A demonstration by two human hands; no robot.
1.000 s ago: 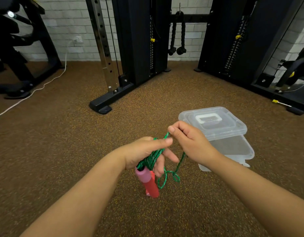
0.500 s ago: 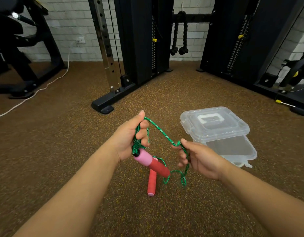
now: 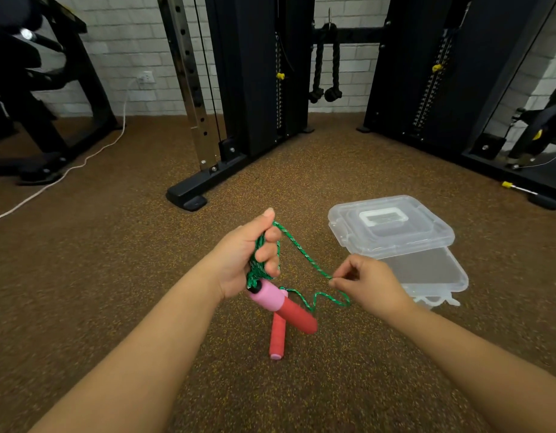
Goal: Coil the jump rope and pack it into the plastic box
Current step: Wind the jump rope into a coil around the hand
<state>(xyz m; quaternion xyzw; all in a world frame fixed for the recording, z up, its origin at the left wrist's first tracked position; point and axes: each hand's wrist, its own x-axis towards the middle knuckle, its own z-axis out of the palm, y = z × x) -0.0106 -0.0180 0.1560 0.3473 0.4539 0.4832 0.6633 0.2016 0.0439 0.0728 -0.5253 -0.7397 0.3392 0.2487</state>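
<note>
Above the brown speckled rubber floor (image 3: 120,276), the left hand (image 3: 248,260) is closed around a bundle of coiled green braided rope (image 3: 260,267), its fingers curled over the loops and its thumb raised. One pink-and-red foam handle (image 3: 283,306) hangs tilted just below that fist, and the second pink-and-red foam handle (image 3: 277,339) seems to rest on the floor beneath it, with its pink end nearest the camera. From the top of the fist a free strand runs down to the right hand (image 3: 367,284), which pinches it lightly between thumb and fingertips with the other fingers loosely curled; beyond the pinch the rope sags in a slack curl back toward the handles. Just beside the right hand, on the floor, sits the clear plastic box (image 3: 426,273), with its clear lid (image 3: 389,226) resting askew across the far part of it, so the near part appears open. Coiling looks to be the step in hand and is nearly done, since only a short length remains loose. The next move likely calls for bringing the pinched strand over to the left fist to add another loop, keeping the bundle tight so it does not spring apart before packing.
</note>
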